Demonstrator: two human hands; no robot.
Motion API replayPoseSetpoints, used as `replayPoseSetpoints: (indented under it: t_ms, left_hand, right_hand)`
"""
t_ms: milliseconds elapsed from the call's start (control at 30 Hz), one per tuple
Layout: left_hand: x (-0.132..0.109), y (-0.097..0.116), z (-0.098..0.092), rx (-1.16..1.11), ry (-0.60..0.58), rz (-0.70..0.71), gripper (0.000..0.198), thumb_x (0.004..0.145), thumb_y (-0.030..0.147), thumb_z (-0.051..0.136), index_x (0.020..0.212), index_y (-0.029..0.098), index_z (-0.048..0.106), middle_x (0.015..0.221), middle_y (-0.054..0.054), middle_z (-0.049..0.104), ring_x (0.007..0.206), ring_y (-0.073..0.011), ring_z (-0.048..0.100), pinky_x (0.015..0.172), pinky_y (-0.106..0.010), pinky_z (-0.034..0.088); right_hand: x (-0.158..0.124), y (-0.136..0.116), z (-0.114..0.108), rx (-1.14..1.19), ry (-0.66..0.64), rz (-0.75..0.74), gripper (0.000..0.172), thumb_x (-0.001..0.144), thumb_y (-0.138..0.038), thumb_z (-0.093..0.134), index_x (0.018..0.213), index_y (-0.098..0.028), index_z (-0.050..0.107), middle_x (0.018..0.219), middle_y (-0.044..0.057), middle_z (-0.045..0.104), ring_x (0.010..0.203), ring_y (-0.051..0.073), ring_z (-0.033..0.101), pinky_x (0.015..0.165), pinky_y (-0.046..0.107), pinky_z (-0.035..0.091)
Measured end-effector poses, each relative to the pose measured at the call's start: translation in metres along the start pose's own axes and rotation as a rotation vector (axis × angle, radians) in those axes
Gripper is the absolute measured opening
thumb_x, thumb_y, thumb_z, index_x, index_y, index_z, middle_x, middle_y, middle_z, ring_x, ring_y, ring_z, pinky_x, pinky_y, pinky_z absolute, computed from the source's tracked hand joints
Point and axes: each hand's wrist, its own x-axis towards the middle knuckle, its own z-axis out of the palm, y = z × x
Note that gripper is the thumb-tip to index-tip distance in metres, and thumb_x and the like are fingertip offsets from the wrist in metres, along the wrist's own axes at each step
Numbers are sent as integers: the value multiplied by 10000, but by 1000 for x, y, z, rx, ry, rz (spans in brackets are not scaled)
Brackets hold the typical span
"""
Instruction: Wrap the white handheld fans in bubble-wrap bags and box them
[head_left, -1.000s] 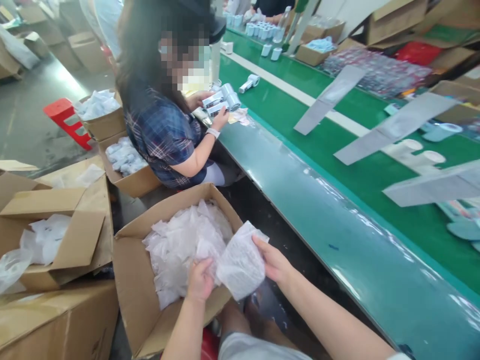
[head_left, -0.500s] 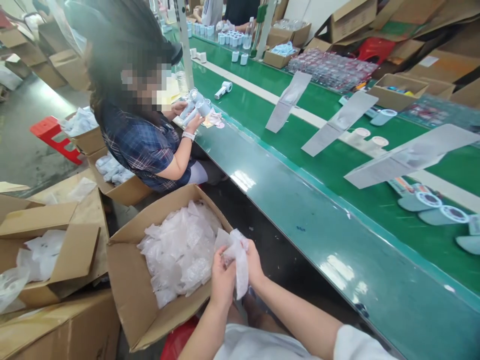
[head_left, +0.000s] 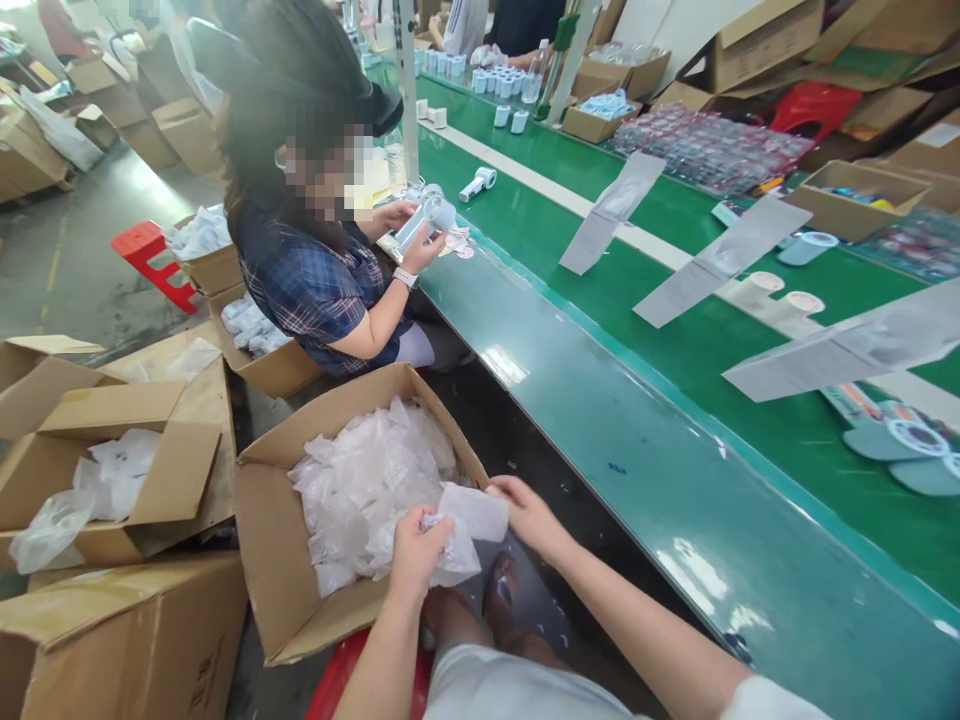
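Both my hands hold one clear bubble-wrap bag [head_left: 471,520] over the near edge of an open cardboard box [head_left: 274,560]. My left hand [head_left: 416,548] pinches the bag's lower left part in closed fingers. My right hand [head_left: 529,512] grips its right edge. The box is packed with several more bubble-wrap bags [head_left: 367,485]. My knees show just below the hands.
A co-worker in a plaid shirt [head_left: 315,285] sits ahead at the green conveyor belt [head_left: 675,330], holding a small white fan [head_left: 427,215]. Fan parts and paper sheets lie on the belt. More cartons [head_left: 112,470] stand at left; a red stool [head_left: 146,255] sits behind.
The bag went from spread out, to bunched between both hands, to partly unfolded again and lower over the box edge. The co-worker keeps turning the fan in her hands.
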Motion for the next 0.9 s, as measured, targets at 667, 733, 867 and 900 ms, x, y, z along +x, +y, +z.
replayPoseSetpoints:
  t_ms: [667, 733, 867, 900]
  left_hand:
    - [-11, 23, -59, -550, -2, 173, 445, 504, 85, 553, 913, 235, 460, 609, 76, 528, 493, -89, 485, 487, -184, 328]
    - [-14, 18, -53, -606, -73, 147, 432, 513, 98, 599, 895, 236, 455, 641, 56, 560, 506, -99, 501, 496, -196, 346]
    - [-19, 0, -44, -603, -148, 97, 377, 542, 165, 697, 831, 235, 465, 646, 44, 580, 527, -114, 523, 532, -217, 378]
    - [-19, -5, -45, -573, -181, 78, 359, 544, 186, 716, 805, 229, 474, 631, 45, 576, 531, -118, 526, 539, -221, 383]
  right_hand:
    - [14, -4, -5, 872, -390, 347, 166, 751, -337, 689, 866, -217, 675, 861, 33, 694, 776, 150, 644, 631, 242, 514]
    - [7, -1, 10, 875, -402, 374, 162, 787, -345, 652, 897, -227, 672, 996, 62, 699, 941, 198, 640, 763, 328, 534]
    - [0, -6, 36, 886, -374, 406, 225, 765, -371, 683, 912, -202, 686, 912, 69, 723, 889, 229, 656, 854, 421, 521]
    - [2, -7, 41, 889, -383, 415, 216, 753, -375, 696, 856, -185, 694, 818, 64, 726, 816, 226, 663, 828, 402, 532]
